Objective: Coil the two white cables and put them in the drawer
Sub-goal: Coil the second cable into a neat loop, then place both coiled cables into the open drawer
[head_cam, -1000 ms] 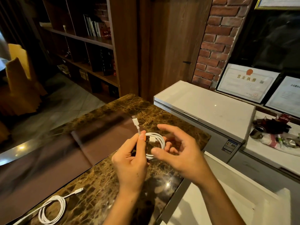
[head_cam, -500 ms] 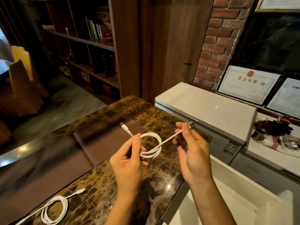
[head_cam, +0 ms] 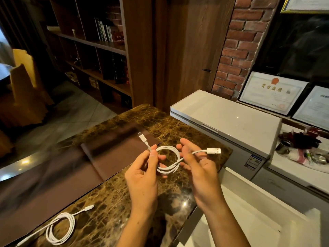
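Tabletop cable (head_cam: 67, 215) tail cut off bottom-left; drawer (head_cam: 249, 220) cut by bottom edge.

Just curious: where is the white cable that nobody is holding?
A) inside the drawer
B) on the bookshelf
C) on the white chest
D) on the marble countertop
D: the loose cable lies coiled on the marble countertop, while the left hand and right hand hold the other cable.

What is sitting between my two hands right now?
A white cable, coiled in loops: the left hand pinches one side, the right hand holds its USB end. Head view, above the marble counter.
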The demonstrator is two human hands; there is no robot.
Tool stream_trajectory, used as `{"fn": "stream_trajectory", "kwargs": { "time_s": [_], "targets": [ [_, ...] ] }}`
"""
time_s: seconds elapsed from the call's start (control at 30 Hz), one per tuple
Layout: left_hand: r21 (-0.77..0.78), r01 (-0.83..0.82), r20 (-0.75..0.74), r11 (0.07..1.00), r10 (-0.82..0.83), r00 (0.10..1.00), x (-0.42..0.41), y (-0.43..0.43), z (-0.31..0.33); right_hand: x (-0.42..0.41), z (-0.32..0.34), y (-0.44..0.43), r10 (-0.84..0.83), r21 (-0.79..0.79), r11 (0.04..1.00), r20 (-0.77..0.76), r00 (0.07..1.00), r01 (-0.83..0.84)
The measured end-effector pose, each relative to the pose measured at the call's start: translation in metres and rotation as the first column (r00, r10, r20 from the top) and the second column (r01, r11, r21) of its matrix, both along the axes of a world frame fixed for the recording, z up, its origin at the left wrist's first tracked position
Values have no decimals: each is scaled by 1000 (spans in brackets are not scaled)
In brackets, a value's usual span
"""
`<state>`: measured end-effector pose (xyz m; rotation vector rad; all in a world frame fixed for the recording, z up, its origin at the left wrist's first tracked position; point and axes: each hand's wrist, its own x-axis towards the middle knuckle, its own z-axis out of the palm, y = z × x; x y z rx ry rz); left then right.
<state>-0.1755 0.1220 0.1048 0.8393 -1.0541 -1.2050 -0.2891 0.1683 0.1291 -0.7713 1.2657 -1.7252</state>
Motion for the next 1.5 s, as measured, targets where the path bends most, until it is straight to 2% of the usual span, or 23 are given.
{"fn": "stream_trajectory", "kwargs": {
  "time_s": [0.13,0.23,0.4,0.6,0.67,0.77,0.83,0.9,0.93,1.0,1.1,1.27,1.4,1.5],
  "targets": [
    [96,127,-69,987,-121,990,5,-2,-4,4,-5,1,191,25,981,-21,981,-190],
    [140,177,-76,974,-168,983,14,-8,-12,1,-16,-1,186,30,982,14,982,-187],
    [157,165,37,974,-173,984,36,-11,-28,5,-36,-8,147,78,986,13,989,-148],
    [282,51,135,958,-92,987,87,-7,-56,32,-61,-20,152,139,979,-6,988,-150],
    [316,-26,144,948,-21,989,107,-2,-60,48,-71,-26,168,162,972,29,985,-170],
    [337,-190,261,922,102,960,143,5,-77,68,-83,-34,195,191,960,79,978,-207],
    [317,-346,448,883,182,876,178,10,-98,82,-91,-39,222,203,949,108,969,-240],
    [260,-480,673,838,199,713,212,16,-111,96,-97,-43,245,208,941,127,961,-267],
    [214,-520,738,827,212,641,226,20,-114,104,-100,-46,260,215,935,128,957,-283],
    [130,-511,822,850,196,535,248,24,-119,121,-106,-49,291,228,922,127,948,-313],
    [20,-384,926,923,127,355,263,23,-129,144,-112,-53,322,257,903,125,938,-344],
    [-7,-219,948,976,77,309,261,11,-136,173,-121,-59,347,292,882,127,929,-369],
    [-23,-163,962,986,66,264,264,4,-146,184,-130,-61,340,309,880,120,933,-361],
    [-47,-150,960,988,86,265,266,2,-147,188,-135,-62,324,320,883,117,939,-345]
  ]
}}
